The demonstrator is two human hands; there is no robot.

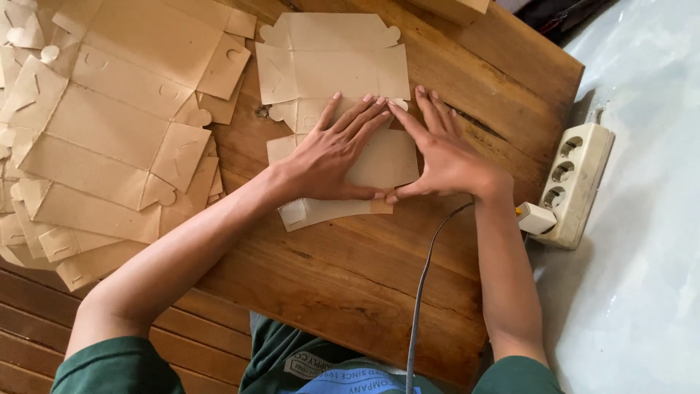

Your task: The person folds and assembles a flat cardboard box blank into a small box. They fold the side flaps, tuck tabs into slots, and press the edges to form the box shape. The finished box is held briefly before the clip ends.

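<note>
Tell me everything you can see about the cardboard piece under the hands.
The cardboard piece is a flat, die-cut box blank of plain brown card, with creased panels, side flaps and small rounded tabs. It lies on the wooden table, its near part folded over. The left hand and right hand both press flat on that folded part, fingertips nearly meeting. A pile of similar blanks lies to its left.

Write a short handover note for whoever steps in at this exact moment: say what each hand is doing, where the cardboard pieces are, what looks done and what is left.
Left hand: flat, fingers spread, pressing the brown die-cut box blank on the wooden table.
Right hand: flat beside it, pressing the same blank; thumbs nearly meet.
Done: the blank's near part appears folded over under the palms.
Left: the far flaps still lie flat; the stack of flat blanks at the left looks unfolded.
A power strip sits at the table's right edge.
</note>
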